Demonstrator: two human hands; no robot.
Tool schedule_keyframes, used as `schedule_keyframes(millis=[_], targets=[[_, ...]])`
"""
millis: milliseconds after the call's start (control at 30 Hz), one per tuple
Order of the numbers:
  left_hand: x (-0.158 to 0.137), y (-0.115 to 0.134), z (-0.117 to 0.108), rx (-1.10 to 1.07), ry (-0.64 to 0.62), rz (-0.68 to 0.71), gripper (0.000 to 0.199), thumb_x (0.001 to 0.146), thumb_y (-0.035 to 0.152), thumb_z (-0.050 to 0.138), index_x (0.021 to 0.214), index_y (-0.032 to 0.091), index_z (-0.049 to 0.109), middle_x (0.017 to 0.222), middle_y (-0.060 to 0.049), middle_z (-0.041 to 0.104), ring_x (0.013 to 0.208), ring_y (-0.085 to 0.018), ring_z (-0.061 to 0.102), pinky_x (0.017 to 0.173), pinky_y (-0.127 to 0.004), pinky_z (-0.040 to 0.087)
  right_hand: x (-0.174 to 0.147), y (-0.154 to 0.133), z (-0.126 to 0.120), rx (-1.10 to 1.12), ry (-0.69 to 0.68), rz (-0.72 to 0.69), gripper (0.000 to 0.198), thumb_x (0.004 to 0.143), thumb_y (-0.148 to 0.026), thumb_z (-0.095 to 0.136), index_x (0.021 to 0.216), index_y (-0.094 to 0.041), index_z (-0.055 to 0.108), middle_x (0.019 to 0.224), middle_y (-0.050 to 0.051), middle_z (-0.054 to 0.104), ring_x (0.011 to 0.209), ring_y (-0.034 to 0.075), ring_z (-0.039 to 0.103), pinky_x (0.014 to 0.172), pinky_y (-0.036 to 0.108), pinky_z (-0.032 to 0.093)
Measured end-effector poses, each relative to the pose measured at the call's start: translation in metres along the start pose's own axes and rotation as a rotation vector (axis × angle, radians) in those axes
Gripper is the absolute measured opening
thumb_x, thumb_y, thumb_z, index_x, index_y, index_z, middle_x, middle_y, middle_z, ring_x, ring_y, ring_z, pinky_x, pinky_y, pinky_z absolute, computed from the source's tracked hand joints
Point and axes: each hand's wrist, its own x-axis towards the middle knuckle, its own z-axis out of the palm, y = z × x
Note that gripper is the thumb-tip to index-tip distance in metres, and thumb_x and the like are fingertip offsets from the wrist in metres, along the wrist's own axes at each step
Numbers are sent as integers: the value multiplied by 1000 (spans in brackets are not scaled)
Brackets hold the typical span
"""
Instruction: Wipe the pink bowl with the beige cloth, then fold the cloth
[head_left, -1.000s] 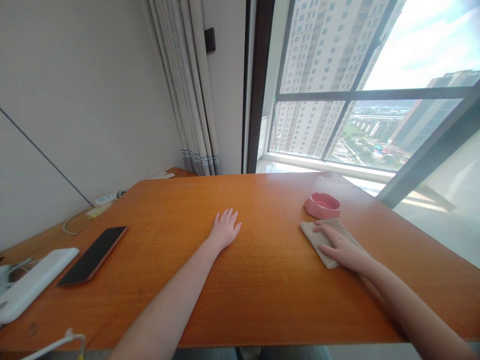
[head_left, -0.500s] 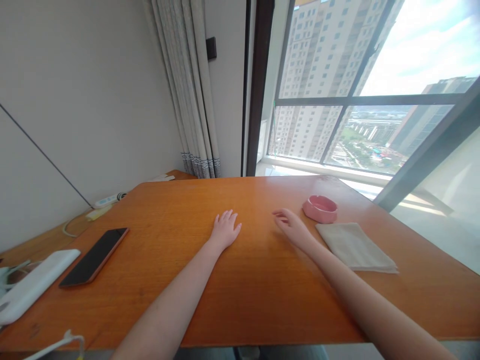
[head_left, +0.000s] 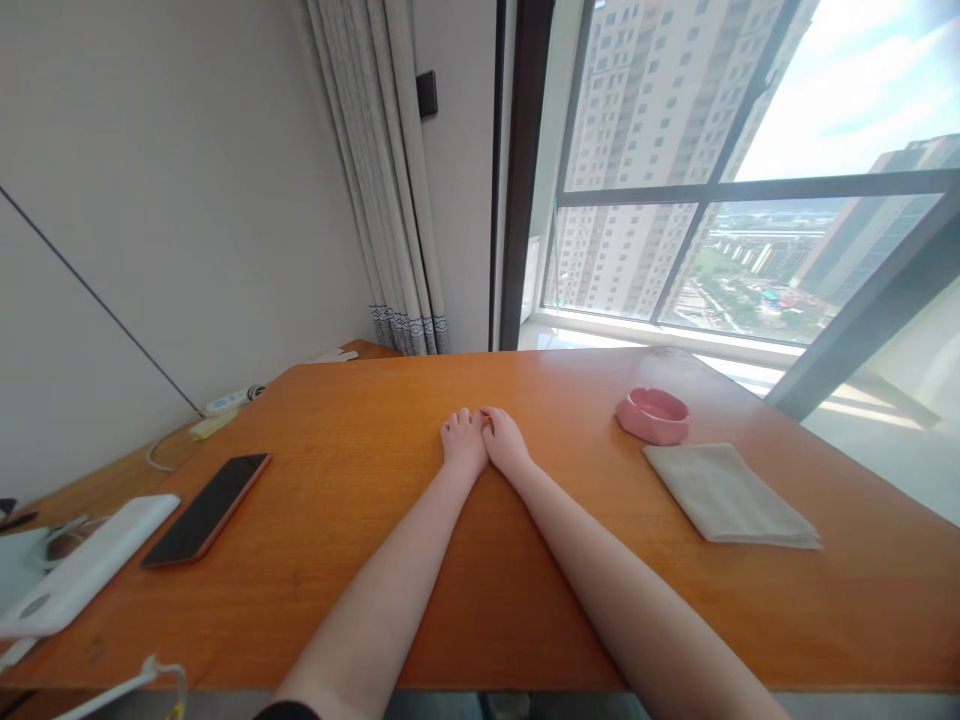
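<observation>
Right hand (head_left: pixel 508 440): at the centre of the frame, drawn in from the right; its fingers are tucked against the left hand (head_left: pixel 463 443), and whether they grip it I cannot tell.
Left hand: resting at mid-frame as it was a second ago, now slightly turned; fingers loosely bent and released, with no object in them.
Cloth (head_left: pixel 727 497): a pale, folded piece lying flat at centre right, untouched; a second ago the right hand was pressing on it, and it now sits a little farther right.
What the change means: handling of the cloth looks stopped, at least for the moment, since both hands are together and well apart from it.
Pink dish (head_left: pixel 652 425): upright, just above the cloth in the frame, with no hand near it.
Wooden table (head_left: pixel 352 420): spans the middle and lower frame beneath hands, cloth and dish.
Phone (head_left: pixel 206 510): lies dark screen up at lower left, near a white slab-like device (head_left: pixel 105 560).
White cable (head_left: pixel 120 690): at the bottom left corner.
Curtain (head_left: pixel 382 180): hangs at upper centre-left.
</observation>
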Motion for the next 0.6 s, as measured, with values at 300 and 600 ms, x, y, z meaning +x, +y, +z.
schedule_keyframes(millis=[300, 600], targets=[[3, -14, 6, -195, -54, 67, 34, 92, 27, 32, 116, 18, 54, 131, -11, 52, 121, -23, 45, 106, -41, 30, -1, -1, -2, -64, -74, -79, 33, 83, -11, 41, 111, -15, 59, 109, 11, 65, 103, 19, 57, 94, 32, 39], [1, -12, 3, -217, -138, 62, 41, 93, 26, 28, 128, 17, 47, 146, -9, 39, 136, -24, 32, 113, -48, 20, -3, -2, -4, -89, -81, -80, 32, 84, -12, 41, 111, -13, 58, 109, 11, 64, 103, 19, 56, 94, 30, 39]])
